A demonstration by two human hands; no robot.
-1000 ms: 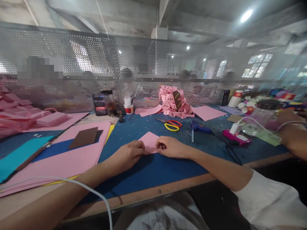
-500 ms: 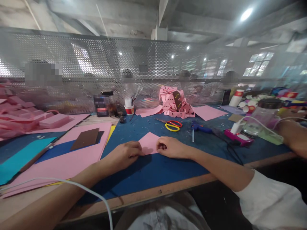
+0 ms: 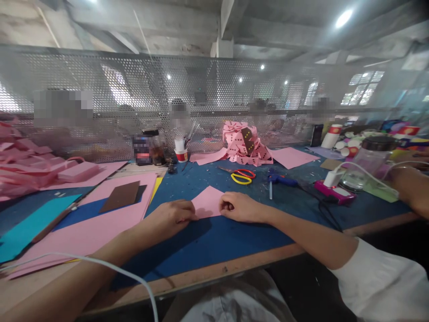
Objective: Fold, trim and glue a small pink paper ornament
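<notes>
Near the front edge of the desk, I am pinching the pink sheet at opposite corners, left grip and right grip, seemingly holding it flat and steady.

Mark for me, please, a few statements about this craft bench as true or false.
1. Both the left hand and the right hand touch the small pink sheet on the blue mat. True.
2. The right hand holds the scissors. False: the scissors lie on the mat beyond the hands, untouched.
3. A heap of pink dotted pieces stands by the perforated screen. True.
4. The blue tool lies left of the left hand. False: the blue tool lies right of the scissors.
5. A brown sheet lies on the large sheets to the left. True.
</notes>
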